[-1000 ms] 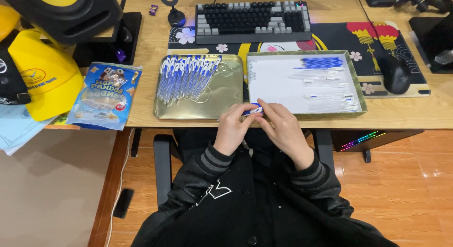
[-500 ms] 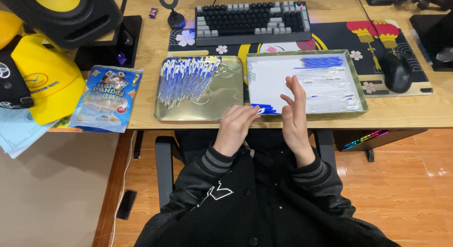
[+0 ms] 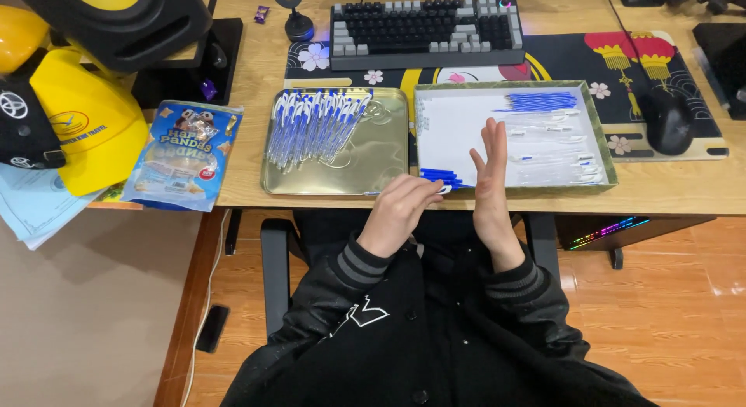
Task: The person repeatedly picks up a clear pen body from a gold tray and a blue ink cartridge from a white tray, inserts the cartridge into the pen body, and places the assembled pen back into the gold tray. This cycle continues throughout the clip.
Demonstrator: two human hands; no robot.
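My left hand [image 3: 400, 213] rests at the desk's front edge with its fingers curled around a small white pen piece, only the tip of which shows. Just beyond it lies a short row of blue pen pieces [image 3: 439, 175] in the near left corner of the white-lined tray [image 3: 435, 111]. My right hand [image 3: 489, 178] stands edge-on over that tray's front rim, fingers straight, holding nothing. More blue pieces [image 3: 540, 101] and clear pen barrels [image 3: 556, 154] lie in the tray. A gold tray [image 3: 381, 150] to the left holds several assembled blue-and-white pens [image 3: 315, 127].
Behind the trays are a keyboard [image 3: 423, 22] on a patterned desk mat and a black mouse [image 3: 668, 119] at the right. A blue snack bag [image 3: 185, 154], a yellow cap [image 3: 85, 119] and a black speaker [image 3: 124, 18] fill the left side.
My hands, joined on a blue pen piece a second ago, have parted. The right hand opened and lifted over the white tray's rim; the left moved to the blue pieces.
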